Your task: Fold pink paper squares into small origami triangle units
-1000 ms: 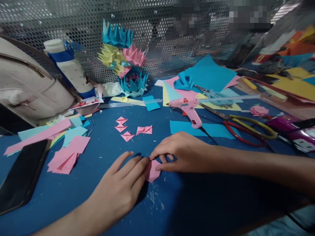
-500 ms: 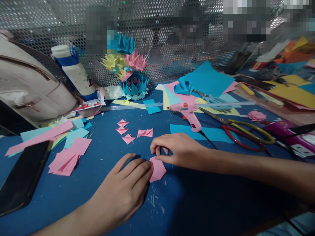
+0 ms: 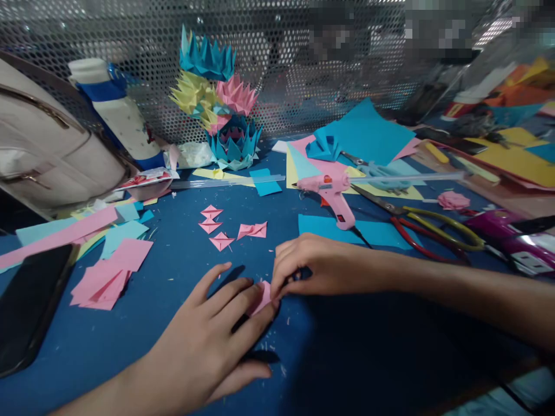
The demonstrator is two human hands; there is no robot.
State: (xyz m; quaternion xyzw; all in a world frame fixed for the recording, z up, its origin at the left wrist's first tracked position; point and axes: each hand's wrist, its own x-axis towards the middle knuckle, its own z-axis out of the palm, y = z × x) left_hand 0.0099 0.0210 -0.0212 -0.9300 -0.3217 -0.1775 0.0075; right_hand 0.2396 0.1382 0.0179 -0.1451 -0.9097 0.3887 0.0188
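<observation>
A small piece of pink paper point(image 3: 261, 300) lies on the blue tabletop, partly covered by my fingers. My left hand point(image 3: 229, 323) has its fingers stretched and spread, some resting on the paper, its thumb out to the side. At the paper's right edge my right hand point(image 3: 299, 267) is closed in a pinch on it; the exact fold is hidden. Beyond the hands lie several small folded pink pieces point(image 3: 221, 241), one of them a bow-like shape point(image 3: 252, 230). A stack of pink paper squares point(image 3: 106, 280) sits to the left.
A pink glue gun point(image 3: 332, 193) lies behind my right hand, near red-and-yellow-handled scissors point(image 3: 427, 222). On the left are a black phone point(image 3: 37, 306), a bottle point(image 3: 124, 124) and a bag point(image 3: 52, 150). Folded paper flowers point(image 3: 236, 141) stand against the perforated metal panel point(image 3: 277, 86).
The right fingers have come down to the paper's right edge and closed there. The left fingers have spread, with the thumb now showing. Less of the paper shows. The view has shifted slightly.
</observation>
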